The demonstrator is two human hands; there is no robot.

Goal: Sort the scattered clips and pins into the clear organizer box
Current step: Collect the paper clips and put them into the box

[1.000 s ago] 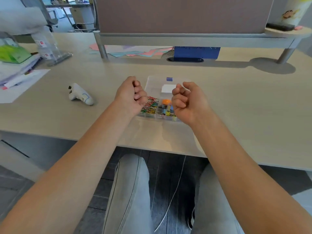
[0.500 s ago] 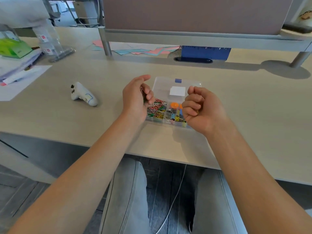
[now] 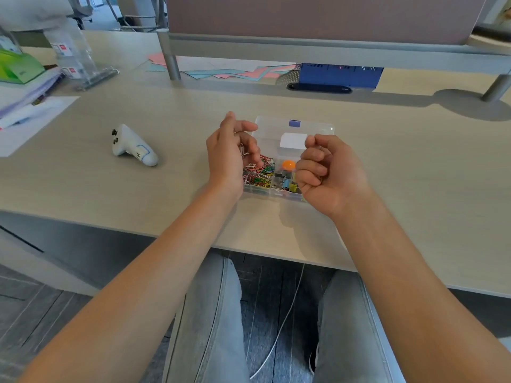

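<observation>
Head view: left hand (image 3: 231, 150) is opening, spilling clips into the box (image 3: 323, 128); right hand (image 3: 329, 172) is staying fisted, contents hidden.

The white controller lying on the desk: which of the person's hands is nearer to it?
Left. The left hand is just right of the white controller, over the organizer box. The right hand is farther right, beyond the box's far side.
</observation>
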